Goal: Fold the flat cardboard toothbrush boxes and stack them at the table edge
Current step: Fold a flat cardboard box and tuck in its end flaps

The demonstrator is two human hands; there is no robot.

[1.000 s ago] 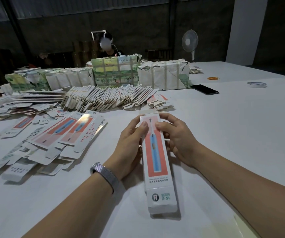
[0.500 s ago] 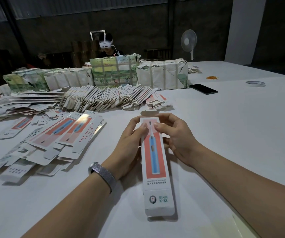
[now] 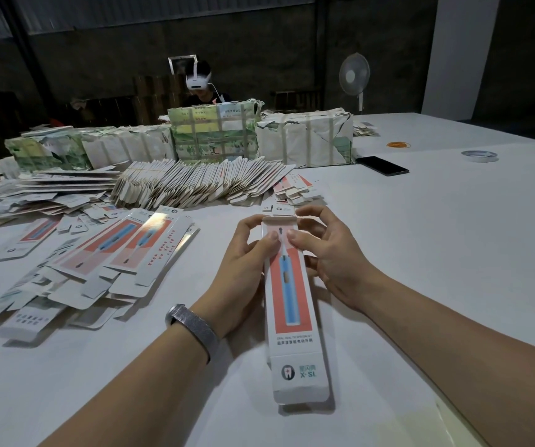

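Glossy printed cardboard box (image 3: 293,304), shiny flat cartons (image 3: 124,250), matt white table covering (image 3: 453,237), metal mesh wristband (image 3: 195,327)

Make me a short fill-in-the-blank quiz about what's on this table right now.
1. Both hands grip the far end of one toothbrush box, left hand and ____ hand.
2. The wristband is on the ____ wrist.
3. The black phone lies on the ____.
4. The loose flat boxes lie to the held box's ____.

Answers: right; left; table; left
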